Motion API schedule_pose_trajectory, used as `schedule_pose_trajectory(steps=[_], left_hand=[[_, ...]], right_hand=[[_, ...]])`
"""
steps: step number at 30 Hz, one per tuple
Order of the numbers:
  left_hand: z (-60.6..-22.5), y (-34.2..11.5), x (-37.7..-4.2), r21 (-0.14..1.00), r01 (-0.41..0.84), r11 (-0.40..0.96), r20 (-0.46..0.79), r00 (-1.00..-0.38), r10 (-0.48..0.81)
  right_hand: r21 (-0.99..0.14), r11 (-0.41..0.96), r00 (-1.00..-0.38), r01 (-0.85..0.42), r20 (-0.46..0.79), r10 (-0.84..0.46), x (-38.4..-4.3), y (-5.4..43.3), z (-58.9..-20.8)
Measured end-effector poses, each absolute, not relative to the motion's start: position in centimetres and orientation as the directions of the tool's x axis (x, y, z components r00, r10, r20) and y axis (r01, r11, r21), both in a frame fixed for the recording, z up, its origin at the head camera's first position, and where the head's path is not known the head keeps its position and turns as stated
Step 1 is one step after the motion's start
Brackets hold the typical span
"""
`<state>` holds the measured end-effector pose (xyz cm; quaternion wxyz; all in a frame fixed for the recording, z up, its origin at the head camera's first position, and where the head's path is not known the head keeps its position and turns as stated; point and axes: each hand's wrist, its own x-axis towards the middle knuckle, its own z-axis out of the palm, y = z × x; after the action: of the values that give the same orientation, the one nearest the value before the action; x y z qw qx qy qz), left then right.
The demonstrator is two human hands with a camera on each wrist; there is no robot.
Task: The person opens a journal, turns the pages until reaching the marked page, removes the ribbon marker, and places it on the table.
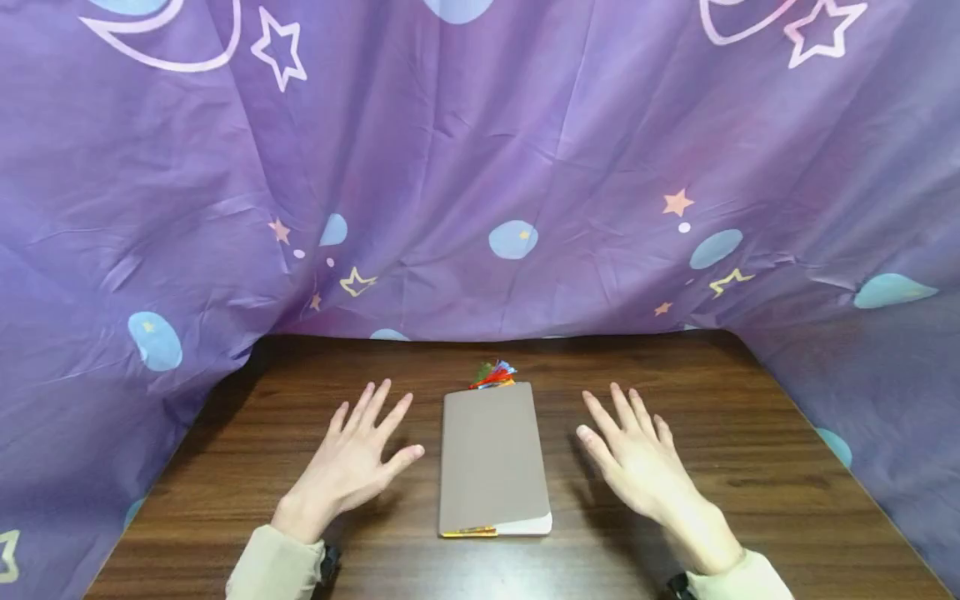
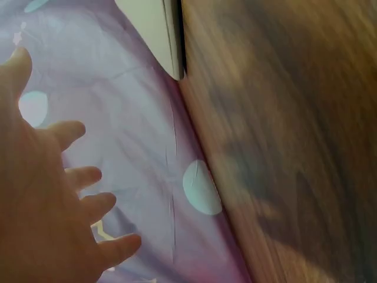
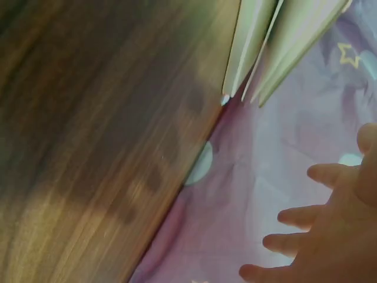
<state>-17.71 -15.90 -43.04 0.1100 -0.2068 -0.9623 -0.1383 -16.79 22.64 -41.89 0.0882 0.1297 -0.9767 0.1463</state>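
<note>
A closed notebook [image 1: 491, 458] with a plain grey-brown cover lies between the two hands in the head view. Red, green and blue tassels [image 1: 497, 375] stick out past its far edge. At the near edge, a yellow patterned strip [image 1: 471, 531] and a corner of white page show under the slightly raised cover. To its left, the left hand [image 1: 351, 458] is held above its own shadow with fingers spread, holding nothing. On the other side the right hand [image 1: 637, 458] mirrors it, fingers apart and bare. In the right wrist view the notebook's pages [image 3: 253, 47] stand slightly fanned.
The dark wooden table [image 1: 750, 467] reaches back to a purple curtain [image 1: 465, 167] printed with stars and moons, which also hangs along both sides. Light sleeves [image 1: 277, 567] and dark wrist bands sit at both wrists.
</note>
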Motion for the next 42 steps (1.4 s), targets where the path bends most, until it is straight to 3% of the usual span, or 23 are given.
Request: schedule_pose_trajectory(steps=[9, 18, 31, 42], left_hand=[[-43.1, -14.5, -17.4, 0.226, 0.530, 0.817, 0.266, -0.841, 0.471], [-43.3, -12.0, -16.9, 0.164, 0.607, 0.777, 0.243, -0.789, 0.565], [-43.4, -8.1, -16.2, 0.082, 0.710, 0.699, 0.205, -0.699, 0.685], [-43.3, -5.6, -15.5, 0.062, 0.738, 0.672, 0.154, -0.672, 0.724]], right_hand=[[-0.244, 0.892, -0.915, -0.381, 0.237, -0.326, -15.8, 21.3, -42.9], [-0.294, 0.825, -0.872, -0.482, 0.253, -0.419, -15.1, 20.8, -43.8], [-0.293, 0.795, -0.845, -0.531, 0.255, -0.470, -14.2, 20.5, -44.3], [-0.292, 0.764, -0.816, -0.576, 0.269, -0.512, -14.4, 20.5, -44.6]])
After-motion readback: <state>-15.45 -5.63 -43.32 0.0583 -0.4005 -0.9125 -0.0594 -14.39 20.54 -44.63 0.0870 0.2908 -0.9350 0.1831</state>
